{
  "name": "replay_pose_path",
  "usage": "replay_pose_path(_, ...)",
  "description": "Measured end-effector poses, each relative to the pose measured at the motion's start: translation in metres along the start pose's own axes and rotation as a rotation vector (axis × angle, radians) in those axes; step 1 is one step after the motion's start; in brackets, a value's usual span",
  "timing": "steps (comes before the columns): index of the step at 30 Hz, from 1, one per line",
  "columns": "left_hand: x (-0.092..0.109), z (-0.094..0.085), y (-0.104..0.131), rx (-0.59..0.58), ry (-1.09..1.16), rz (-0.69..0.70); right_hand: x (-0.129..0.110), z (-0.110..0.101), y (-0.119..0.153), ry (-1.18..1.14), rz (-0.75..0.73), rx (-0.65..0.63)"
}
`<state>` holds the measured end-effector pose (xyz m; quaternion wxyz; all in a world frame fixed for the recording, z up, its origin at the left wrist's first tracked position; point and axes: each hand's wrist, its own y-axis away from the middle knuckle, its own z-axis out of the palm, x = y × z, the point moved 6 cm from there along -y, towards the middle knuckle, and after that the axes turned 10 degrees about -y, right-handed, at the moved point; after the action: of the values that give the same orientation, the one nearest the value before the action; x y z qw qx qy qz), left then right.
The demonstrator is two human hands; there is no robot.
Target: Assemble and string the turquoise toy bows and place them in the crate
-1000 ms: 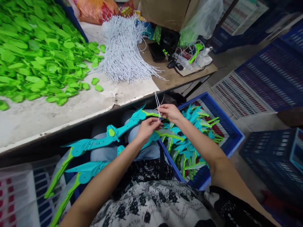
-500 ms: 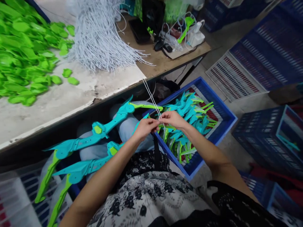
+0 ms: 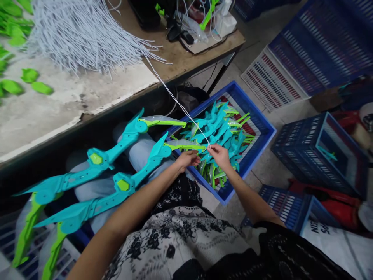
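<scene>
Illumination: dim and uneven; pale desk brighter, recess beneath its front edge in deep shadow. Wide-angle stretching toward frame edges; slight softness overall.

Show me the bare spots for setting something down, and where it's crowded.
Free: the pale worktop between the loose green pieces and its front edge; the brown strip between the white strings and black plugs. Crowded: the blue crate, heaped with turquoise parts, and the lap, under two turquoise pieces.

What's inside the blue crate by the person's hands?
Teal and lime-green parts, heaped, with red and white patches showing past them; whatever lies beneath the heap is covered.
</scene>
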<state>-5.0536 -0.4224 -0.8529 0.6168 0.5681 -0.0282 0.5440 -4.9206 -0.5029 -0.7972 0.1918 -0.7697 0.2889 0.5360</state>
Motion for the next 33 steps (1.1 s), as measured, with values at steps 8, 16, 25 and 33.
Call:
replay_pose_path(8,0.006,0.012,-0.013,-0.038,0.013,0.018,0.0,0.005,0.004,0.021,-0.105,0.022)
replay_pose_path(16,0.001,0.014,-0.018,-0.07,0.027,0.025,-0.006,0.006,0.009,0.139,-0.294,0.079)
replay_pose_path(25,0.001,0.018,-0.024,-0.053,-0.038,0.054,0.01,0.005,0.01,0.067,-0.198,0.115)
replay_pose_path(33,0.012,-0.002,0.027,0.026,-0.271,0.086,0.031,0.021,0.002,-0.171,0.202,0.118)
